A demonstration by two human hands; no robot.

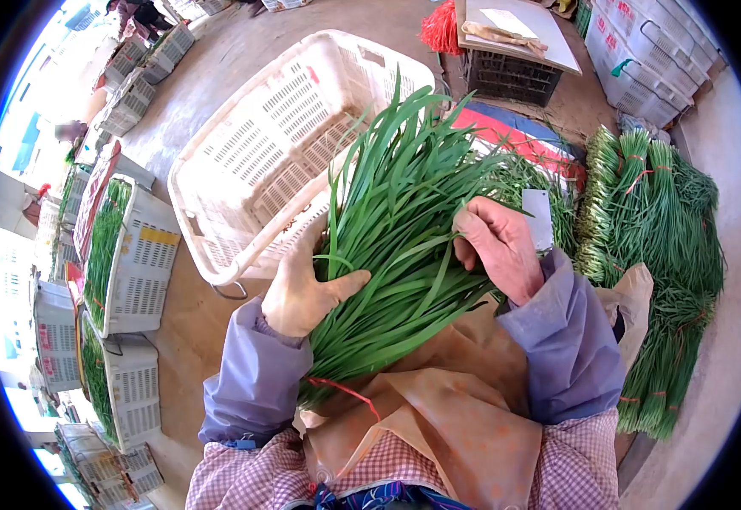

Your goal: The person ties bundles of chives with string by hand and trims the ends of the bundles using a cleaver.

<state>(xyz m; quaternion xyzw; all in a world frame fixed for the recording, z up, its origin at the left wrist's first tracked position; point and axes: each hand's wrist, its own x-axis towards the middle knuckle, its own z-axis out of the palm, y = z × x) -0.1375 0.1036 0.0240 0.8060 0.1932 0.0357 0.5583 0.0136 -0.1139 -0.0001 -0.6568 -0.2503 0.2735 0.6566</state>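
Observation:
A large bundle of long green leaves (396, 229) lies across my lap, over a brown apron (438, 408). Around its left side wraps my left hand (302, 293), in a pale glove, with the thumb over the leaves. My bare right hand (498, 246) is at the bundle's right edge, its fingers curled and pinched by the leaf blades; what is between them is too small to make out. A red tie (345, 389) crosses the bundle's lower end.
A white plastic basket (260, 127) stands just ahead. Tied green bundles (659, 221) lie at the right, near stacked white crates (651, 59). Filled crates (141, 246) line the left. A board (519, 25) rests on a black crate (511, 76).

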